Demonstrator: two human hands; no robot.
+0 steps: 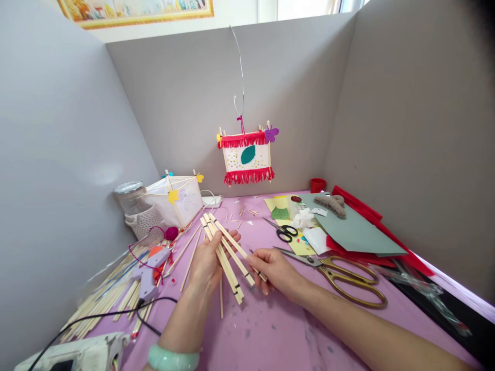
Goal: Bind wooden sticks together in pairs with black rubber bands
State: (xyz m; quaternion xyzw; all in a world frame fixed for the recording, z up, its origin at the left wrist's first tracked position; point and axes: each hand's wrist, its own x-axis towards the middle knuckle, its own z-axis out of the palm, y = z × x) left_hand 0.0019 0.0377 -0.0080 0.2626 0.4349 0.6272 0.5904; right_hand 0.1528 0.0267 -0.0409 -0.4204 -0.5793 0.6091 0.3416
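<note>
Several pale wooden sticks [228,263] with black marks near their ends lie fanned across my left hand [209,257], whose thumb presses on them. My right hand [266,265] pinches the lower end of the rightmost stick, close to its black mark. A green bangle [173,359] circles my left wrist. Left of my hands, a purple glue gun [149,275] rests on a pile of loose sticks [104,301]. Black-handled scissors [285,232] and large brass-handled scissors [350,281] lie to the right of my hands.
A decorated lantern [247,158] hangs from a wire at the back. Behind the pile stand a white lantern frame [185,201] and a glass jar [133,201]. Grey-green card [356,229], red material and a red cup [317,185] are at the right. A black cable [104,315] crosses the left.
</note>
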